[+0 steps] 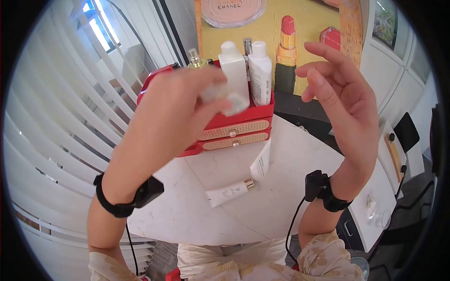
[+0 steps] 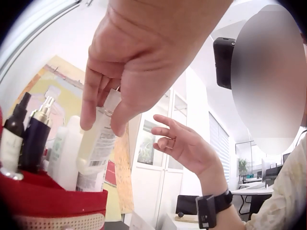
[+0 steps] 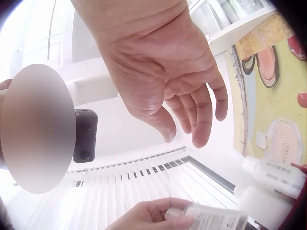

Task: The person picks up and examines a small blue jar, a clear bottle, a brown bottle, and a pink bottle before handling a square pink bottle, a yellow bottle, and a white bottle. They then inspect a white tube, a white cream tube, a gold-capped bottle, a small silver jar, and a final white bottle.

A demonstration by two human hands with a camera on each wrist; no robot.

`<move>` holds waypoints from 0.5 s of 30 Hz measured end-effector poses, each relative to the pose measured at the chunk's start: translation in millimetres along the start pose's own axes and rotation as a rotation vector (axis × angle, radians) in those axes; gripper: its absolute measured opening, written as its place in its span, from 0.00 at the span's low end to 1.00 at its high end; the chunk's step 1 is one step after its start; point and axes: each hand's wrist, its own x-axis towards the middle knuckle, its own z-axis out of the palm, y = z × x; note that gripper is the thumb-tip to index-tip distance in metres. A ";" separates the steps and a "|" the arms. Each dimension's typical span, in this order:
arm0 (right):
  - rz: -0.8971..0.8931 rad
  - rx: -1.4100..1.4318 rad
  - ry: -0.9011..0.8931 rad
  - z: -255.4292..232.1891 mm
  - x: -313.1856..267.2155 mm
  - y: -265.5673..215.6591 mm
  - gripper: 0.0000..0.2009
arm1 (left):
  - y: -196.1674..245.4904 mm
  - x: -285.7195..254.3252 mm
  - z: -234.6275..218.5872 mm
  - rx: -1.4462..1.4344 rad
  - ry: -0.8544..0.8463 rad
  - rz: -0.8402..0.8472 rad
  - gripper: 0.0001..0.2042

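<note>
My left hand (image 1: 171,107) holds a clear bottle (image 2: 96,146) by its neck, thumb on one side and fingers on the other. Pale liquid and small print show through the bottle, whose base tilts toward the white bottles in the head view. It hangs over the front of a red organizer (image 1: 266,112), overlapping a white bottle (image 1: 233,70) that stands inside. Beside that one is a slimmer white bottle (image 1: 261,77) with printed text. My right hand (image 1: 349,100) is raised in the air to the right of the organizer, fingers loosely bent and holding nothing.
Two white tubes, one lying (image 1: 229,193) and one (image 1: 261,164) near the drawers, are on the marble-look table (image 1: 173,206). A spray bottle (image 1: 194,58) and a dark pump bottle (image 2: 36,143) stand in the organizer. Behind is a painted picture (image 1: 300,70); blinds (image 1: 56,140) hang left.
</note>
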 end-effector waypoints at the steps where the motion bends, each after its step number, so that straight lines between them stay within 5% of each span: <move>1: 0.005 0.001 -0.001 0.4 -0.3 -0.3 0.19 | -2.7 9.7 1.6 0.027 0.016 0.043 0.15; 3: 0.014 0.002 -0.004 0.9 -0.5 -0.5 0.19 | -10.6 28.4 11.3 0.081 0.049 0.128 0.15; 15: 0.015 -0.040 0.018 -4.4 1.7 4.8 0.20 | -30.8 64.9 73.4 -0.052 -0.145 0.034 0.16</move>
